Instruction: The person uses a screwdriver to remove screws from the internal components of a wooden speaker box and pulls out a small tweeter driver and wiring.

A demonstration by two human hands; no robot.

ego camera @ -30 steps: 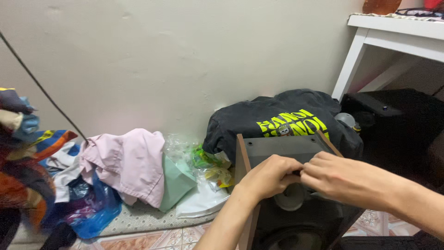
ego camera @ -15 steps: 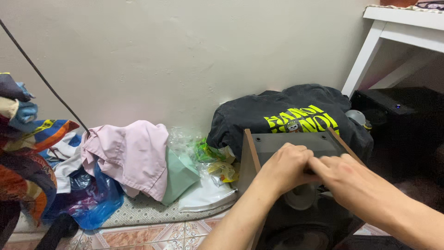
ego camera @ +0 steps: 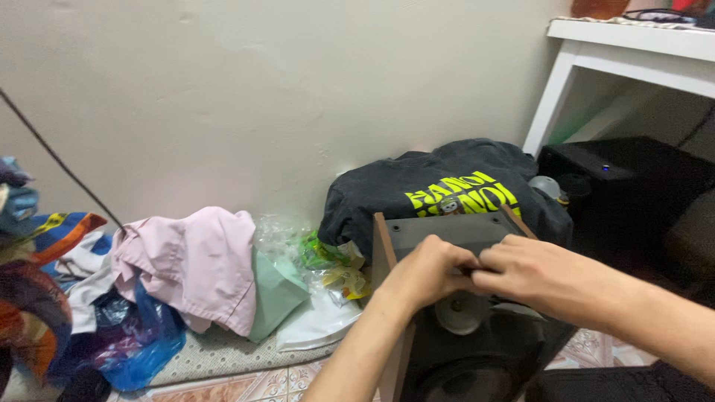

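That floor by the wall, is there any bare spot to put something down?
Only a small tiled strip in front of the grey mat. The pink cloth, plastic bags and black shirt crowd the wall; both hands, left and right, occupy the speaker.

Speaker: black front, brown wood sides, grey cone. T-shirt: black, yellow-green lettering. Shirt: pale pink. Folder: mint green. Bag: blue. Cloth: orange, blue, red pattern. Desk: white. Wall: cream. Box: black.
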